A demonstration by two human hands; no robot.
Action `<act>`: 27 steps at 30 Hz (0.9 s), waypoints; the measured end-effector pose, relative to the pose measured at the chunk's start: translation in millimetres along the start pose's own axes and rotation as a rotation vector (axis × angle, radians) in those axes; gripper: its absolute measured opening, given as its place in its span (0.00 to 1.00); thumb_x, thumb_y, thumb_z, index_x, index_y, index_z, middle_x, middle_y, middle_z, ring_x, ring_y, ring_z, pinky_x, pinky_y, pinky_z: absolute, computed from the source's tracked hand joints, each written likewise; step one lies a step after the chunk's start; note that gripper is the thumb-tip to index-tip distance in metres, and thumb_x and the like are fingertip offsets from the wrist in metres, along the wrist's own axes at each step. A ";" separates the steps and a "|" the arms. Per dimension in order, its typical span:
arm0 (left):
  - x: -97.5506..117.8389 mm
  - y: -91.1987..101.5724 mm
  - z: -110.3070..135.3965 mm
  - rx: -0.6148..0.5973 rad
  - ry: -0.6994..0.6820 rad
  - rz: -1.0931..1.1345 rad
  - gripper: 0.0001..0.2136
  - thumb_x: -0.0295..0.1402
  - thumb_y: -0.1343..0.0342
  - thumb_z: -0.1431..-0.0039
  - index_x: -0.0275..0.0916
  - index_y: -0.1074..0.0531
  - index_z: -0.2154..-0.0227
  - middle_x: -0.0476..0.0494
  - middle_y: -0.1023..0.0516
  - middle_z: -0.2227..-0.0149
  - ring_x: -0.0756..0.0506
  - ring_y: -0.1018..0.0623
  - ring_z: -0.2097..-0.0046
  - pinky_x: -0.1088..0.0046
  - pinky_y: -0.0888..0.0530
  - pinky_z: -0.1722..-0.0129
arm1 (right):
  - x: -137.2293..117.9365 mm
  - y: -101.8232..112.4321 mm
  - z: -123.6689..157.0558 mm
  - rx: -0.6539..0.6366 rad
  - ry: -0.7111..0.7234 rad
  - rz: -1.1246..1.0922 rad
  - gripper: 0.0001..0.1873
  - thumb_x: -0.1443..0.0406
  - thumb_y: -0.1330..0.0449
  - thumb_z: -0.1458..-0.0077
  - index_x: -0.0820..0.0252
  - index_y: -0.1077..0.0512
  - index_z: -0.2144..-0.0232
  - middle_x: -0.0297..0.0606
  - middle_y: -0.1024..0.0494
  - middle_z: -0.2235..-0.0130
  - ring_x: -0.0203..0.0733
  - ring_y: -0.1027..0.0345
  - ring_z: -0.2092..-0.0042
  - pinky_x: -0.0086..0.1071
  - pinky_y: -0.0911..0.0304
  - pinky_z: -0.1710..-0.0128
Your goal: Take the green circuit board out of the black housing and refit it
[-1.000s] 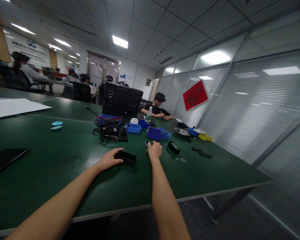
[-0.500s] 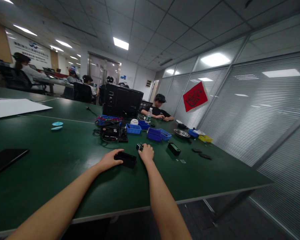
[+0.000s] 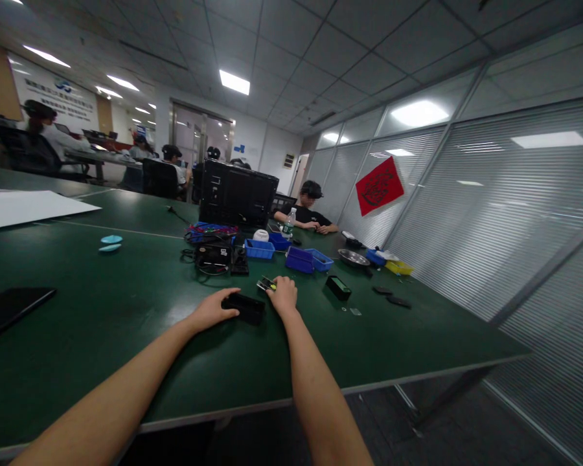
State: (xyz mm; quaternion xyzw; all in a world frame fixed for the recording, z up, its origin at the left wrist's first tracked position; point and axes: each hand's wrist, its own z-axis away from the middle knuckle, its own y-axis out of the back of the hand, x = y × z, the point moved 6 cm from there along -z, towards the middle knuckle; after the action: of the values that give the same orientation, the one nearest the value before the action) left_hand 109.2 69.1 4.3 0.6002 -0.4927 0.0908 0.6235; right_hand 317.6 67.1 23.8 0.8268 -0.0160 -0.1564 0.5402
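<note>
Fingers of the left hand (image 3: 212,311) straddle the left end of an open black case (image 3: 252,315), thumb on one side and forefinger on the other, so from my seat I read a steadying hold. The case lies on the tabletop (image 3: 223,366), open side up. On the other side, the right hand (image 3: 284,294) pinches a small part (image 3: 263,284) with a yellow-green patch, just beyond the case's far right corner and apart from it; finer details are too small for me to make out. A second black box (image 3: 335,290), green inside, stands farther right, untouched. I judge this a hold-and-position step. The next move, to my mind, calls for a firm left grip and fingertip control of the part's angle.
</note>
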 end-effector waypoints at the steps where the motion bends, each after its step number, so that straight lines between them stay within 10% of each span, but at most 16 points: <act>1: -0.2 -0.2 -0.1 0.000 -0.001 0.002 0.30 0.39 0.44 0.58 0.41 0.38 0.48 0.45 0.32 0.48 0.43 0.32 0.48 0.69 0.37 0.48 | -2.3 0.4 0.2 -0.006 0.024 -0.018 0.17 0.58 0.39 0.56 0.56 0.33 0.62 0.41 0.32 0.58 0.46 0.42 0.54 0.35 0.47 0.59; 18: 1.6 1.0 0.8 -0.009 0.019 -0.021 0.30 0.38 0.44 0.58 0.41 0.38 0.48 0.45 0.33 0.48 0.43 0.33 0.48 0.69 0.37 0.48 | 23.1 -14.4 -11.7 -0.244 -0.022 -0.330 0.23 0.56 0.36 0.64 0.59 0.27 0.63 0.42 0.25 0.62 0.46 0.33 0.60 0.33 0.41 0.63; 27: 4.1 2.2 1.9 0.002 0.028 -0.002 0.31 0.39 0.44 0.59 0.40 0.38 0.48 0.44 0.32 0.48 0.42 0.32 0.49 0.69 0.36 0.49 | 17.1 -9.4 -13.0 -0.121 -0.037 -0.690 0.19 0.65 0.33 0.71 0.62 0.26 0.69 0.41 0.25 0.66 0.46 0.32 0.62 0.36 0.40 0.61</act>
State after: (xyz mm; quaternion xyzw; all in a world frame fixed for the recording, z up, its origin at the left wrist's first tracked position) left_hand 108.7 66.2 8.3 0.6001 -0.4833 0.0989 0.6297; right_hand 336.2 79.1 16.0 0.7469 0.2639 -0.3453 0.5032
